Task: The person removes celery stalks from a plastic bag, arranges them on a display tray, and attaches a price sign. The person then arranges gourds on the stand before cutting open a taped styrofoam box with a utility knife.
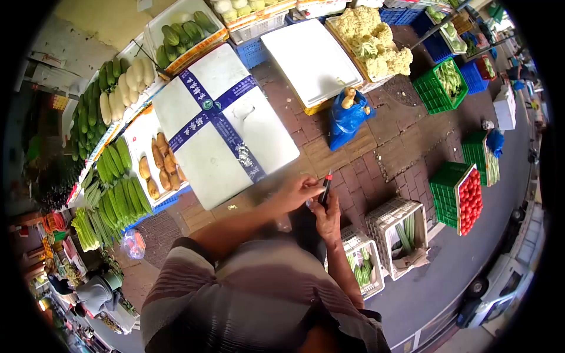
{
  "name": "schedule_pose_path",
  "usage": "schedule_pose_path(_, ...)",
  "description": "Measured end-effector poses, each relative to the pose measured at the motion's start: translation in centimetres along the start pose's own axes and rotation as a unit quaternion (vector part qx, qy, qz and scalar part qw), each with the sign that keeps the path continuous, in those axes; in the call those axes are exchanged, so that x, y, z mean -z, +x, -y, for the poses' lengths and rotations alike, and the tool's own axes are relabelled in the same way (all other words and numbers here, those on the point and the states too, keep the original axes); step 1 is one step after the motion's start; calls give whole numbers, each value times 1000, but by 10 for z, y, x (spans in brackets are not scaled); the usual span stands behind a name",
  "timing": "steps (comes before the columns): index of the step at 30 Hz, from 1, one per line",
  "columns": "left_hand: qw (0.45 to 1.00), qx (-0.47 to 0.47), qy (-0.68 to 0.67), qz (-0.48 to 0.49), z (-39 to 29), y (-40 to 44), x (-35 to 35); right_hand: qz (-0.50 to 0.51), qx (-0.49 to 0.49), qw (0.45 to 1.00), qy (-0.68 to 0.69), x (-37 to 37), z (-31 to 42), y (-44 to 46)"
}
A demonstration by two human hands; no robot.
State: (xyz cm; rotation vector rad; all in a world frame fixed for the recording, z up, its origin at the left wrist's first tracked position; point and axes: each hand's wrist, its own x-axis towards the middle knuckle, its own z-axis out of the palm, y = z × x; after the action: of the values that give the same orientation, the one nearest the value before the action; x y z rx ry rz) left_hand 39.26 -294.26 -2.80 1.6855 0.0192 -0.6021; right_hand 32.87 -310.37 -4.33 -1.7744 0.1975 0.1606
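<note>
My right hand (328,219) is closed around a slim black tool with a red tip (325,189), held upright in front of my body; its exact kind cannot be made out. Just left of it, my left hand (296,193) has thumb and fingers pinched together close to the red tip. Whatever lies between those fingers is hidden. Beyond my left forearm is a white foam box (259,123) with its lid crossed by blue printed tape. Neither hand touches the box.
A blue plastic bag (347,126) stands on the brick pavement near a white tray (312,59) and cauliflower (371,38). Gourds (123,197) and lotus roots (162,159) lie left. Crates, including one of tomatoes (469,200), stand right beside the road with a parked vehicle (500,282).
</note>
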Motion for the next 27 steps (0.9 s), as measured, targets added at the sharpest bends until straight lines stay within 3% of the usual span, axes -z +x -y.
schedule_pose_path(1,997,24,-13,-76,14,4,1,35,-56,994,81,10,-5,13)
schedule_pose_path(2,996,35,67,-39,41,22,19,70,-111,977,165,19,-17,28)
schedule_pose_path(3,996,43,55,-61,50,29,31,103,-165,949,249,28,-30,41)
schedule_pose_path(4,994,51,43,-83,59,35,43,121,-148,944,267,34,-39,57)
schedule_pose_path(5,988,34,61,-140,77,39,51,144,-133,949,249,43,-37,76)
schedule_pose_path(6,983,46,-24,-174,65,36,57,166,-117,951,233,49,-33,95)
schedule_pose_path(9,960,94,-117,-238,57,35,69,171,-143,951,216,59,24,130)
schedule_pose_path(12,932,137,-199,-269,41,40,60,220,-127,958,131,76,23,170)
schedule_pose_path(14,939,135,-211,-238,27,51,54,246,-137,957,72,71,18,193)
schedule_pose_path(17,956,104,-198,-190,33,73,53,251,-168,946,113,46,50,209)
schedule_pose_path(21,971,122,-123,-166,35,82,89,274,-192,913,232,6,18,224)
schedule_pose_path(23,957,122,-148,-216,50,84,118,270,-221,880,323,-7,11,230)
schedule_pose_path(27,923,144,-153,-322,69,71,189,285,-291,871,274,-22,-6,258)
